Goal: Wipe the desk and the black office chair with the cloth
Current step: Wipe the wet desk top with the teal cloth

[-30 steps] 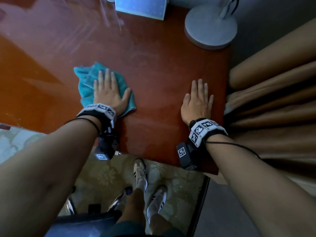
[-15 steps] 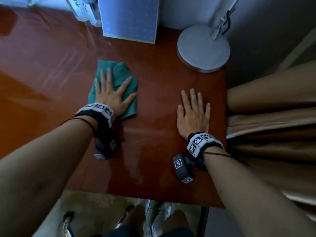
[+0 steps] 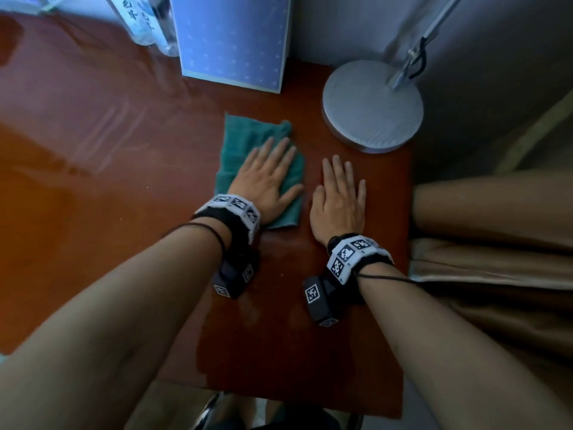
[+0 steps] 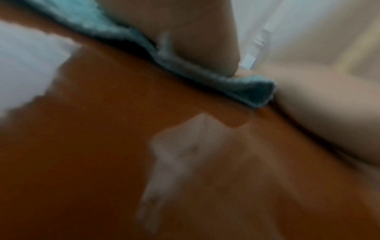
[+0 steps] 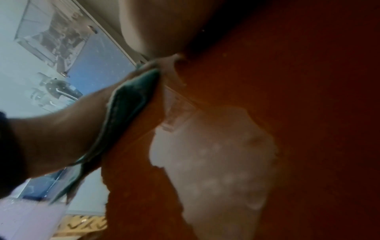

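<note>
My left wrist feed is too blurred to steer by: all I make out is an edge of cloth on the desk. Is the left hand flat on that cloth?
Observer: Yes. In the head view the left hand lies flat on the teal cloth, fingers straight.
Operator: Anything ahead of the cloth?
Observer: A round grey lamp base stands beyond it to the right, apart from the cloth.
Operator: Where is the other hand?
Observer: The right hand rests flat on the bare desk, close beside the cloth's right edge, holding nothing.
</note>
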A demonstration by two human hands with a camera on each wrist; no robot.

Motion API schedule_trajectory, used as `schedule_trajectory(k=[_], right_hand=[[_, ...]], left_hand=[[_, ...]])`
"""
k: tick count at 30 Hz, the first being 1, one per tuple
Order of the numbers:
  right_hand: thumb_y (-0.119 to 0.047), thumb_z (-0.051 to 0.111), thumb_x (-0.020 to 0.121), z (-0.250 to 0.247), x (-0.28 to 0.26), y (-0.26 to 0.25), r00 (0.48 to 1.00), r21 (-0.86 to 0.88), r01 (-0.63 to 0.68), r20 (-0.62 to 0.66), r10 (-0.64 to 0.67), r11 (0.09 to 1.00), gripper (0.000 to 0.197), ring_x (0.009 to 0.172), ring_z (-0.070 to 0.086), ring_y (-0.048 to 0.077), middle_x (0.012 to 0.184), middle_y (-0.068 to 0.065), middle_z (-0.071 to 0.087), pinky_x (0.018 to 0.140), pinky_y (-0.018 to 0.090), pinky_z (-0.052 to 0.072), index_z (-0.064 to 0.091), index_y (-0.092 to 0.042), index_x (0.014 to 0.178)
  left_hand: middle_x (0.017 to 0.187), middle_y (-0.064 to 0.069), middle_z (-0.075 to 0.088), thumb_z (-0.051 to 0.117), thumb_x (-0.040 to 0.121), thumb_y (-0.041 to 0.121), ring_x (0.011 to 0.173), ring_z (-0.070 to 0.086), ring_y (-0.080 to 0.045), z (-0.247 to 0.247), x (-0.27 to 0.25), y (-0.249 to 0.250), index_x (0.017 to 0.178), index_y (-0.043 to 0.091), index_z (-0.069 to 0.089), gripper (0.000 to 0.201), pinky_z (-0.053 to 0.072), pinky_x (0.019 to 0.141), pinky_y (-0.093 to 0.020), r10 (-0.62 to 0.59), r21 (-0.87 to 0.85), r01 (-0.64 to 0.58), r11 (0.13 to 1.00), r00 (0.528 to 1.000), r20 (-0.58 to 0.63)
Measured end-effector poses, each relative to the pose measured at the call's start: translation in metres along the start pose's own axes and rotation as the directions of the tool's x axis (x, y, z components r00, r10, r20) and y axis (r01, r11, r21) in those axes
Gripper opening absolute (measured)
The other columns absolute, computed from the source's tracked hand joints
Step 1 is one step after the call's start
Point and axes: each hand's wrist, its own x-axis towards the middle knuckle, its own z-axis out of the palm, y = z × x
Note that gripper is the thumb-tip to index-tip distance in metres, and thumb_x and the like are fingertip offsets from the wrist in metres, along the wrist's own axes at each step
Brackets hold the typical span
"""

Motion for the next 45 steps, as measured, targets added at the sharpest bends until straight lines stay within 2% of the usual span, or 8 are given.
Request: schedule_trajectory(k=[4,9,16,26,30,34,38,45], right_hand=[[-0.031,0.029,0.097,0.000,0.000,0.002,1.000,-0.042,0.009,0.020,-0.009,0.999,0.055,0.148,0.003,0.011,0.160,-0.009,0.013,0.120,0.041,0.000,0.022,-0.028,0.152],[-0.033,0.034,0.095,-0.001,0.004,-0.018,0.999,-0.037,0.052,0.004,-0.052,0.998,0.059,0.149,0.003,0.016,0.161,-0.006,0.012,0.119,0.046,0.000,0.020,-0.029,0.152],[-0.029,0.023,0.088,0.029,0.035,-0.106,0.984,0.079,0.168,0.053,-0.173,0.983,0.064,0.148,0.007,0.015,0.160,-0.005,0.016,0.119,0.041,0.004,0.024,-0.022,0.152],[-0.038,0.022,0.100,0.042,0.042,-0.115,0.998,-0.127,0.031,0.062,-0.023,0.991,0.056,0.148,0.000,0.009,0.161,-0.010,0.006,0.120,0.037,0.000,0.012,-0.026,0.154],[-0.039,0.018,0.100,0.043,0.041,-0.115,0.998,-0.152,0.015,0.066,-0.005,0.988,0.056,0.148,-0.003,0.008,0.161,-0.011,0.002,0.120,0.037,0.000,0.008,-0.028,0.154],[-0.039,0.018,0.100,0.043,0.041,-0.118,0.999,-0.156,-0.001,0.046,0.008,0.988,0.055,0.147,-0.002,0.006,0.161,-0.013,0.003,0.120,0.036,0.000,0.010,-0.030,0.154],[-0.037,0.024,0.101,0.043,0.040,-0.117,1.000,-0.124,-0.005,0.016,0.007,0.992,0.053,0.147,0.003,0.005,0.160,-0.013,0.010,0.119,0.034,0.001,0.016,-0.031,0.153],[-0.039,0.019,0.102,0.044,0.038,-0.115,1.000,-0.125,-0.010,0.024,0.013,0.992,0.052,0.147,0.001,0.005,0.160,-0.013,0.007,0.120,0.036,0.000,0.013,-0.033,0.153]], left_hand=[[0.161,-0.003,0.012,0.013,0.083,0.068,0.148,0.008,-0.026,-0.006,-0.027,-0.091,0.153,0.018,0.019,0.086,0.008,0.118,-0.042,-0.336,-0.059,0.332,0.941,0.938,-0.079],[0.161,-0.007,0.011,0.024,0.093,0.058,0.147,0.004,-0.034,-0.008,-0.048,-0.116,0.153,0.014,0.018,0.075,0.006,0.118,-0.049,-0.456,-0.053,0.453,0.890,0.887,-0.074],[0.161,0.002,0.008,0.000,0.088,0.057,0.149,-0.001,-0.025,-0.012,0.002,-0.081,0.154,0.025,0.013,0.074,0.003,0.119,-0.044,-0.078,0.020,0.078,0.997,0.996,0.029],[0.161,0.000,0.010,0.029,0.099,0.052,0.148,0.002,-0.025,-0.035,-0.027,-0.260,0.153,0.027,0.015,0.062,0.005,0.119,-0.045,-0.411,-0.057,0.408,0.911,0.910,-0.060],[0.161,-0.002,0.008,0.027,0.099,0.051,0.148,-0.001,-0.030,-0.037,-0.007,-0.255,0.154,0.025,0.014,0.062,0.003,0.118,-0.049,-0.410,-0.032,0.409,0.912,0.911,-0.049],[0.162,0.001,-0.002,0.020,0.099,0.052,0.148,-0.009,-0.029,-0.037,0.019,-0.187,0.154,0.027,0.006,0.062,-0.002,0.118,-0.047,-0.047,0.050,0.044,0.998,0.998,0.044],[0.161,0.007,-0.003,0.017,0.099,0.055,0.148,-0.010,-0.022,-0.031,0.020,-0.153,0.154,0.030,0.005,0.062,-0.003,0.119,-0.044,0.160,0.031,-0.164,0.986,0.982,0.102],[0.161,-0.002,0.011,0.033,0.098,0.052,0.148,0.003,-0.028,-0.048,-0.013,-0.298,0.153,0.025,0.017,0.063,0.005,0.119,-0.048,-0.233,-0.036,0.231,0.972,0.972,-0.031]])
